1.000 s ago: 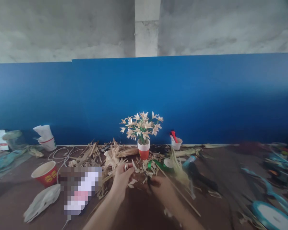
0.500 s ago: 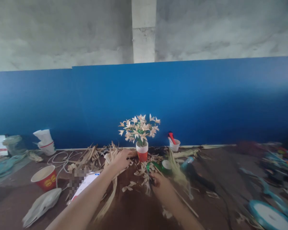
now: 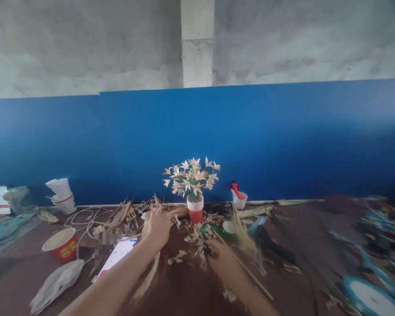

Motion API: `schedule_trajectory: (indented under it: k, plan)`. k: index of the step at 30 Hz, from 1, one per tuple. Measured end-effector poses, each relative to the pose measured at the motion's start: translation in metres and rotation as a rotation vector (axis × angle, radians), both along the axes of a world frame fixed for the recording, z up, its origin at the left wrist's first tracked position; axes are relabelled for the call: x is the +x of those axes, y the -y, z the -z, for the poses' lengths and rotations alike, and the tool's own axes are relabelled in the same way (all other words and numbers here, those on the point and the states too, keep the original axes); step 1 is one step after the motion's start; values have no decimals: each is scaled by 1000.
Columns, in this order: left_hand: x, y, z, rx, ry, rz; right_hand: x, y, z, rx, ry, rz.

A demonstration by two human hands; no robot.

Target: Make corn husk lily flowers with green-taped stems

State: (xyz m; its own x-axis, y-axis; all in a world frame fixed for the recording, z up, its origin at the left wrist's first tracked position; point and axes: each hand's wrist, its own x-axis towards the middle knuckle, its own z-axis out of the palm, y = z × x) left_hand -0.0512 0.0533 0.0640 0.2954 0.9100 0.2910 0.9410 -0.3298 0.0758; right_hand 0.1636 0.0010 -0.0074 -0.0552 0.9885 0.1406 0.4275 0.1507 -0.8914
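My left hand (image 3: pixel 158 226) reaches forward into a pile of dried husk strips (image 3: pixel 141 215) on the brown table, fingers spread over the strips. My right hand (image 3: pixel 221 259) rests on the table to the right, curled round a small dark thing beside loose husk pieces (image 3: pixel 193 235); I cannot make out what it holds. Just beyond both hands stands a small red and white pot of pale husk flowers (image 3: pixel 193 177). A roll of green ribbon (image 3: pixel 228 227) lies right of the pot.
A red paper cup (image 3: pixel 61 243) and a crumpled white bag (image 3: pixel 57 281) lie at the left, with white cups (image 3: pixel 63 195) and a cable behind. A thin stick (image 3: pixel 246 270) and a dark tool (image 3: pixel 271 245) lie at the right, teal ribbon rolls (image 3: pixel 370 298) further right. A blue wall (image 3: pixel 283 140) backs the table.
My left hand has gone from near my right hand forward and left into the husk pile, then drawn slightly back. My right hand has barely moved.
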Motion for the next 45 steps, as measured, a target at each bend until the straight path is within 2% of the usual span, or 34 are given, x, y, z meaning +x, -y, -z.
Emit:
schedule_trajectory:
  k: [3,5,8,10,14,17,19,22,25,27,30,32,34,36,38,39,41,45]
  plan:
    - [-6,-1,-24,-57,-81,-123,1,1,-1,-19,9,12]
    - [-11,-3,-41,-109,-116,-154,1,1,-1,-31,-44,-3]
    - [-16,-4,-61,-162,-170,-145,2,1,1,-38,-105,-23]
    - [-15,-3,-71,-140,-218,-133,3,0,2,-52,-110,-19]
    - [-9,5,-78,7,-308,-26,2,-4,8,-112,-195,-26]
    - [-5,14,-68,251,-326,147,-1,-13,16,-181,-388,-90]
    - [-2,22,-55,336,-301,226,-2,-19,19,-249,-519,-104]
    - [7,38,-29,390,-233,298,-3,-18,16,-376,-764,-135]
    - [20,54,-6,407,-139,384,-2,-8,5,-438,-986,-203]
    - [28,62,3,452,-54,441,-1,-1,-2,-436,-1024,-228]
    - [36,72,2,433,107,447,0,2,-9,-328,-998,-163]
    - [41,78,-3,321,371,316,0,0,-13,-209,-949,-79]
    - [49,86,-5,129,796,102,0,-1,-17,-134,-895,-19]
    - [60,91,-1,-144,1282,-77,-1,1,-20,-98,-873,-11]
    - [71,92,6,-371,1635,-79,-3,3,-20,-92,-855,-40]
    - [75,90,11,-471,1723,-48,-4,4,-19,-94,-839,-62]
    - [81,83,21,-585,1779,-22,-5,4,-15,-106,-795,-103]
    - [78,69,37,-617,1854,-53,-3,-1,-3,-135,-755,-124]
